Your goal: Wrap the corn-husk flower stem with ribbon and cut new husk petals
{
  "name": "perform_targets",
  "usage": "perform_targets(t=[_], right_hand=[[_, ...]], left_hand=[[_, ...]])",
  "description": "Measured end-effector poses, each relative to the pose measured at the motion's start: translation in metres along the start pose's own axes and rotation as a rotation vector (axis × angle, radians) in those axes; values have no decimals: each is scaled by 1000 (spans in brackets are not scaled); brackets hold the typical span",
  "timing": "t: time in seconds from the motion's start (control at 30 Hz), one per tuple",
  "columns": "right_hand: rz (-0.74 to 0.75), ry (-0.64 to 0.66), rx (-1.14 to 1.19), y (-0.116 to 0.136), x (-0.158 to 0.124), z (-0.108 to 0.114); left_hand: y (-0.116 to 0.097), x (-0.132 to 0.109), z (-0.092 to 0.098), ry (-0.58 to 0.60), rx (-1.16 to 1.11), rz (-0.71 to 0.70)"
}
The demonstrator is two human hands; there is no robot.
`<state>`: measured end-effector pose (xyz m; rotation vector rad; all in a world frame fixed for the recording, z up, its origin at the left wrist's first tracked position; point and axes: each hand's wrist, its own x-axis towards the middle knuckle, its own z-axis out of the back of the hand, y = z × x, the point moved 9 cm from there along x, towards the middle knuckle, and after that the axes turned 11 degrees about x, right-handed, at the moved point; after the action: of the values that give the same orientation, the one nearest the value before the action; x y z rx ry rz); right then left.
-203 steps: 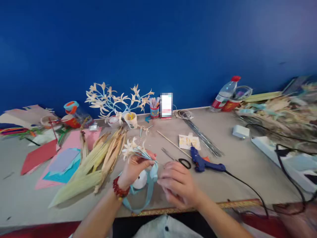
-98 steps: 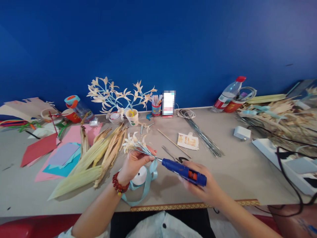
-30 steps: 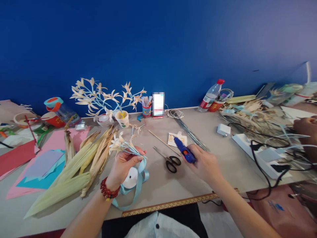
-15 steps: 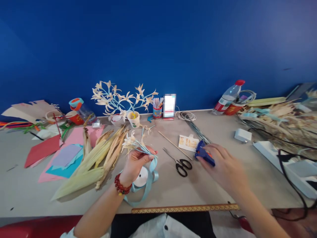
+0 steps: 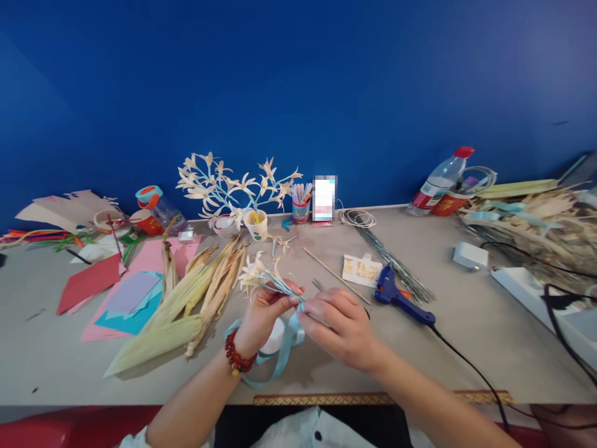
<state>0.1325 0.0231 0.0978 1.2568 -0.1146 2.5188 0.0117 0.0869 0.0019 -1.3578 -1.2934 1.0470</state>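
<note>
A small bunch of pale husk flowers [image 5: 254, 272] with light blue stems is pinched in my left hand [image 5: 268, 311], blossoms pointing left. My right hand [image 5: 342, 326] meets it at the stem ends, its fingers closed on the light blue ribbon [image 5: 283, 351]. From there the ribbon loops down to its white spool [image 5: 274, 339], partly hidden behind my left hand. Scissors [image 5: 319, 285] lie mostly covered by my right hand. To the right, a blue glue gun [image 5: 401, 298] rests on the table, its black cord running toward the front edge.
Corn husks [image 5: 172, 323] and coloured paper [image 5: 130, 295] lie at left. Behind stand a paper cup [image 5: 256, 225] of husk flowers, a pen holder [image 5: 301, 211] and a phone [image 5: 324, 199]. Wires [image 5: 396, 261], a tilted bottle [image 5: 438, 183] and a power strip [image 5: 527, 292] occupy the right.
My right hand has let go of the glue gun, leaving it on the table, and moved left to the ribbon at the stems. My left hand still holds the flowers.
</note>
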Motion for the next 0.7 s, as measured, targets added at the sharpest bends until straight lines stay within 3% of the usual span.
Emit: perform_targets(t=[0.27, 0.7], right_hand=[[-27, -131, 254, -11, -12, 8], [-92, -145, 424, -22, -4, 17]], left_hand=[[-5, -2, -5, 89, 0, -24], [-23, -6, -11, 167, 195, -85]])
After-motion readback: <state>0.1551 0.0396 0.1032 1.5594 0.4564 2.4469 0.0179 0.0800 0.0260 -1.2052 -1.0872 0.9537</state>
